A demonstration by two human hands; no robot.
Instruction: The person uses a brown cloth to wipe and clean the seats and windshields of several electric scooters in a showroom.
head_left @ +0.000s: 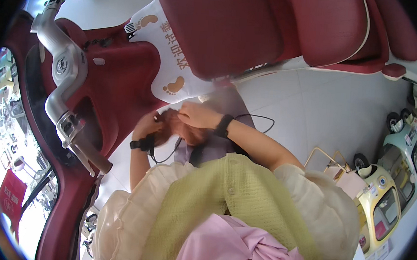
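Observation:
In front of my body, low beside a dark red electric vehicle (pixel 119 51), a crumpled reddish-brown cloth (pixel 187 132) is bunched between my hands. My right hand (pixel 200 116) has its fingers closed on the cloth's upper edge. My left hand (pixel 147 127) is curled around the cloth's left side, with its fingers partly hidden and slightly blurred. Each wrist wears a black band, and a thin black cable (pixel 168 157) hangs from the left one. Just beyond my hands lies a white floor mat (pixel 156 54) with brown footprint shapes.
The silver handlebar (pixel 71 69) with its brown grip (pixel 90 154) rises at left. A dark red padded seat (pixel 235 30) spans the far side. Yellow (pixel 382 200) and pale green (pixel 401 143) small vehicles stand at right on the pale tiled floor (pixel 292 107).

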